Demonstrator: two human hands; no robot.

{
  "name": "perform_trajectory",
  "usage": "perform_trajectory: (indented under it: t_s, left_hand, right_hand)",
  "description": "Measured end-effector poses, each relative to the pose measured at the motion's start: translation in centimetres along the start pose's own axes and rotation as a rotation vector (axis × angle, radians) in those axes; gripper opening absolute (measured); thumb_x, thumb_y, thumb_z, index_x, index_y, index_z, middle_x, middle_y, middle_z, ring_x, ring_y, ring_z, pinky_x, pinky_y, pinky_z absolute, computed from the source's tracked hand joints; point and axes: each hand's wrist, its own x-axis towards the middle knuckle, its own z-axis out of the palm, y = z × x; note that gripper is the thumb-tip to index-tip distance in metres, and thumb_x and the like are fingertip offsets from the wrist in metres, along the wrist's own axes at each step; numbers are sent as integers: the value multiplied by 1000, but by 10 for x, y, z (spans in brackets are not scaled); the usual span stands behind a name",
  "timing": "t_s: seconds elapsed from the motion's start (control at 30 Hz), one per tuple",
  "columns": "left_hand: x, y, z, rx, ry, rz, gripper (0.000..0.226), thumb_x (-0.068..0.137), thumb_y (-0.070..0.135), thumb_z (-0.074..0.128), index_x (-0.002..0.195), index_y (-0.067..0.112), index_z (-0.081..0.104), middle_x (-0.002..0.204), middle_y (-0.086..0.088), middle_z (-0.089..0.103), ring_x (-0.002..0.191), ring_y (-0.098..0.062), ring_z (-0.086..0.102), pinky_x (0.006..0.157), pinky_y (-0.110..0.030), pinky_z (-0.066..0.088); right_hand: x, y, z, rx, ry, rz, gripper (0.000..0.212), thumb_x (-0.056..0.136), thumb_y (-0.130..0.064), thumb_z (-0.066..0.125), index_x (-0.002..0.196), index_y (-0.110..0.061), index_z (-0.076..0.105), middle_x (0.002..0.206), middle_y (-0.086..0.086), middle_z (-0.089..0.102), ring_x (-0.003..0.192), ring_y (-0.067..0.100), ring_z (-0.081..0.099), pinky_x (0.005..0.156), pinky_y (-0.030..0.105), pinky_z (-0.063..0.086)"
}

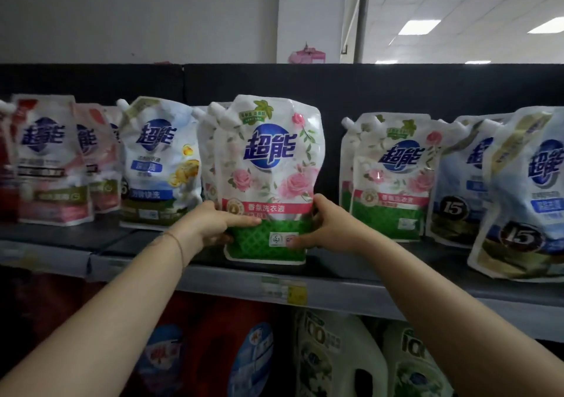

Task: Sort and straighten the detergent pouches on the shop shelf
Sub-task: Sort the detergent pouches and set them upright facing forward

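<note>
At the centre of the frame the rose pouch (268, 183) is held upright on the shelf (335, 289), its long axis vertical. It is clasped low by both hands: the left hand (219, 222) on its left edge, the right hand (323, 225) on its right. A matching rose pouch (393, 176) stands to the right, across a gap, so a rightward slide is judged likely.

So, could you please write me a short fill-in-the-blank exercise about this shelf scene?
1. Both hands, left hand and right hand, hold the ___-patterned pouch.
2. That pouch's base is coloured ___.
3. The pouches at far right show the number ___.
4. A bracelet is on the ___ wrist.

Answers: rose; green; 15; left
</note>
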Motion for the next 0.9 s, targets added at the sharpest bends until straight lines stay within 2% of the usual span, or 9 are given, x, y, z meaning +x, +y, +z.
perform_trajectory:
  t_s: [0.07,0.17,0.23,0.37,0.47,0.6,0.77,0.83,0.9]
  left_hand:
    - [-3,-3,-23,-57,80,13,90,36,16,89,119,6,57,114,-8,67,107,-24,61,81,-35,52]
    - [-1,-10,-45,-73,257,52,111,21,24,91,123,3,53,118,-11,64,109,-27,60,93,-43,51]
    - [-1,-12,-50,-24,359,70,117,24,29,94,128,2,46,125,-13,59,114,-30,57,97,-49,48]
    - [-1,-15,-41,195,593,177,73,57,27,91,110,9,44,116,-5,53,103,-23,54,84,-35,48]
    - [-16,-11,-23,417,670,469,45,67,12,85,92,13,47,94,-2,55,76,-11,50,62,-18,39]
    - [-35,-4,5,622,502,712,26,76,-1,72,78,17,53,73,8,54,65,-1,50,57,-12,38]
    - [-39,3,56,777,198,780,20,78,13,73,75,23,56,74,10,56,65,-4,51,60,-20,40]
    - [-33,8,81,786,97,757,18,81,20,71,79,25,55,77,9,56,67,-6,52,62,-22,42]
    - [-24,15,107,817,4,702,17,83,25,70,90,22,55,86,7,56,78,-12,55,69,-26,47]
  right_hand:
    - [13,-10,19,19,-14,-8,72,68,-26,86,125,-22,42,99,-17,52,90,3,56,70,18,52]
    - [31,-23,45,87,12,-13,76,65,-23,87,126,-21,42,113,-7,57,106,17,60,86,36,57]
    - [41,-30,57,108,31,-17,73,65,-22,88,123,-21,44,118,-4,58,110,18,58,91,40,54]
    - [46,-29,63,90,97,-24,72,65,-27,88,122,-19,45,119,-3,59,110,16,57,92,34,53]
    - [39,-23,53,-42,25,-52,69,67,-38,85,123,-21,47,115,-6,59,100,11,57,84,26,50]
    - [26,-8,23,-351,-49,-17,50,74,-51,75,105,-17,58,102,0,59,89,15,57,72,27,49]
    - [4,20,-26,-446,125,102,33,81,-42,73,96,-14,62,95,2,63,84,16,58,73,30,51]
    - [-3,36,-48,-416,218,219,38,80,-37,75,105,-14,60,102,4,63,90,19,60,77,31,51]
    - [-10,52,-70,-334,295,296,62,78,-31,76,129,-9,48,121,7,60,109,25,58,92,37,50]
